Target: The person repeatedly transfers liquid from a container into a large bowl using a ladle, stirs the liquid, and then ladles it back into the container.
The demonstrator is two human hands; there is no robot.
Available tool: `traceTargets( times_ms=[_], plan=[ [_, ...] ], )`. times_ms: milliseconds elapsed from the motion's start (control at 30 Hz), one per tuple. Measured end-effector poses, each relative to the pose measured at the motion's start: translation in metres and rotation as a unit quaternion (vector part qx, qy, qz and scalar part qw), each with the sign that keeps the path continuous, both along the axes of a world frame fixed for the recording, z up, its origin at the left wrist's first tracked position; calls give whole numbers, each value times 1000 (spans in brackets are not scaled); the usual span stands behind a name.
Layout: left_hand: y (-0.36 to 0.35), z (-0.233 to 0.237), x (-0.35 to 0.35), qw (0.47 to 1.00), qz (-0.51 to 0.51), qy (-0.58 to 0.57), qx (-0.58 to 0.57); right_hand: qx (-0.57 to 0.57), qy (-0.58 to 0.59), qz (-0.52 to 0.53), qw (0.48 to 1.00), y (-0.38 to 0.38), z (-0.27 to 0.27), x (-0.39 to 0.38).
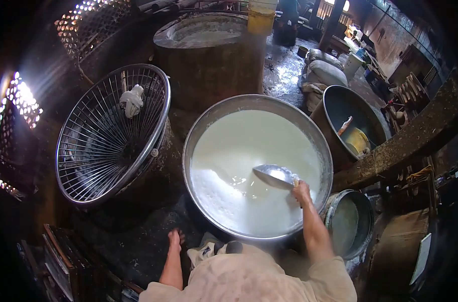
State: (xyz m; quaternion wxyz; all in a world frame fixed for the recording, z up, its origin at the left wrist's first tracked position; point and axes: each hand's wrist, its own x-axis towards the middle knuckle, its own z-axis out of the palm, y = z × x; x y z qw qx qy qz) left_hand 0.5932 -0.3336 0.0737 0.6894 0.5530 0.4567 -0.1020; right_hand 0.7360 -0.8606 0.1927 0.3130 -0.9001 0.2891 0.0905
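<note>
My right hand (301, 193) is closed around the handle of a metal scoop (275, 174). The scoop's blade lies at the surface of a milky liquid (249, 141), right of the middle of a large round metal vat (190, 136). White foam (214, 201) covers the liquid's lower left part. Below and left of the vat, away from its rim, hangs my left hand (176, 237); it looks empty, but its fingers are small and dark, and their pose is unclear.
A wire basket (163, 95) with a white cloth (132, 102) stands left. Behind the vat is a round stone-like tub (209, 65). Right are a basin (329, 116) holding a yellow container (359, 141), a smaller bucket (370, 221) and a thick beam (400, 146).
</note>
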Motion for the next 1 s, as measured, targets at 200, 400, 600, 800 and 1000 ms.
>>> traceTargets(
  times_ms=[200,400,600,800,1000],
  plan=[
    [-25,55,137,989,-85,-114,39,-8,-45,34,998,61,-45,-21],
    [-50,47,219,962,-112,-211,133,84,-9,2,996,150,-12,-47],
    [-72,44,228,923,-178,-186,287,130,42,22,990,201,39,-60],
    [-82,53,224,925,-151,-161,309,232,22,29,972,192,90,-38],
    [-84,73,218,904,-170,-143,366,6,-76,158,984,206,145,80]
  ],
)
